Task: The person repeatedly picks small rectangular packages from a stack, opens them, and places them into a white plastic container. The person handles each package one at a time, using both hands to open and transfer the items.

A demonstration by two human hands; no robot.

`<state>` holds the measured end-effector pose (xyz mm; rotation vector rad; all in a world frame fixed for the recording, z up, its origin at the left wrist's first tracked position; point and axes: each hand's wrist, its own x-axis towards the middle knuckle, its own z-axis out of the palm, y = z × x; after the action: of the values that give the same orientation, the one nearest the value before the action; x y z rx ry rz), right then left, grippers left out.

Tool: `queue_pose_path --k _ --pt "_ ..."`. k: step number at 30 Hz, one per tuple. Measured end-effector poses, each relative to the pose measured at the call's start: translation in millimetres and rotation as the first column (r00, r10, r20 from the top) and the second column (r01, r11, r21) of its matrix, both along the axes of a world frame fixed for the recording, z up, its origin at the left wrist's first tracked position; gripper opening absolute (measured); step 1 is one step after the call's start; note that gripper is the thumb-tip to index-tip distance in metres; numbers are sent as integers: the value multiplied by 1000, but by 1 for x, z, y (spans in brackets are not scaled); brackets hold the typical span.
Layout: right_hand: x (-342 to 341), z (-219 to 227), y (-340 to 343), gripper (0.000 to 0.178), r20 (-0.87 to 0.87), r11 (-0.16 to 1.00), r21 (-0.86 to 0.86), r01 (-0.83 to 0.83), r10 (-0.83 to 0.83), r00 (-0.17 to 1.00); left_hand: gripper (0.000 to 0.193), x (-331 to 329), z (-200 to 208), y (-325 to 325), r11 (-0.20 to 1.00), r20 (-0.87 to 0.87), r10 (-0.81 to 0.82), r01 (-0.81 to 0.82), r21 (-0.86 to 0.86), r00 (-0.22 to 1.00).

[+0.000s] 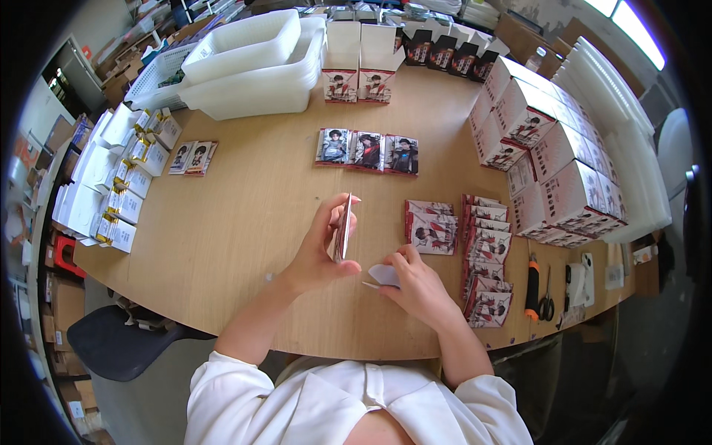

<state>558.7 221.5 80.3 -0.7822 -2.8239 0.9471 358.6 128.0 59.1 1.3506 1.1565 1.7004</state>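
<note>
Over the near middle of the table (pixel 245 245), my left hand (pixel 313 251) is closed round a thin stack of cards (pixel 343 230), held upright with its narrow edge facing me. To its right my right hand (pixel 421 288) pinches a small white slip (pixel 383 275), whose exact kind I cannot make out. Just beyond my right hand lies a short pile of red-and-white illustrated packets (pixel 432 231). Beside that runs a longer overlapping row of the same packets (pixel 489 245). Farther off, three stacks of illustrated cards (pixel 368 150) lie side by side.
White boxes (pixel 552 163) are stacked at right; two open ones (pixel 360 85) stand at the back near black boxes (pixel 452 58). White tubs (pixel 252 81) sit back left, opened white cartons (pixel 122 178) and small cards (pixel 193 158) at left. A cutter (pixel 532 288) and scissors (pixel 546 300) lie right.
</note>
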Motion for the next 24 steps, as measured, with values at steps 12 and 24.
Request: queue_pose_path --k 12,24 --pt "-5 3 6 19 -276 941 -284 187 -267 923 61 -2 5 4 968 865 -87 245 -43 495" --pt "-18 -1 -2 22 -742 975 178 -133 222 633 45 28 -2 2 859 892 180 376 -348 414"
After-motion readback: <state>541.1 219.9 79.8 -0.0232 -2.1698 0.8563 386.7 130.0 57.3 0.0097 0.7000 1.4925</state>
